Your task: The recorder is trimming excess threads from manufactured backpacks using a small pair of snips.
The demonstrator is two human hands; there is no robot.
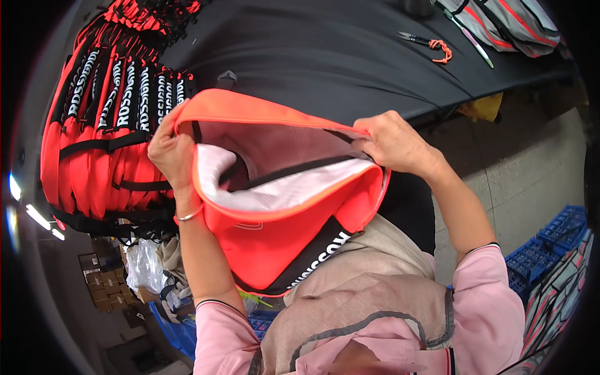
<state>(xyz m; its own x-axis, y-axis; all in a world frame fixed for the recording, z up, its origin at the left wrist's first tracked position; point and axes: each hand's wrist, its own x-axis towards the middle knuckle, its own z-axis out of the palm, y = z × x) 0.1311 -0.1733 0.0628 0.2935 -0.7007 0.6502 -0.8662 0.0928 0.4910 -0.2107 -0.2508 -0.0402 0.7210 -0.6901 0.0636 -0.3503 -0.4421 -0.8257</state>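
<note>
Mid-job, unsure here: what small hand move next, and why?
Perhaps ease the left hand and right hand slightly apart: they hold the red bag open, and its pale lining curls inward on the left, hiding part of the inside.

Head-worn fisheye, facing down, close above bag [278, 195]

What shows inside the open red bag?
Inside the red bag, held by the left hand and right hand, pale lining and a black band show. The near side covers the bottom; its contents can't be seen.
</note>
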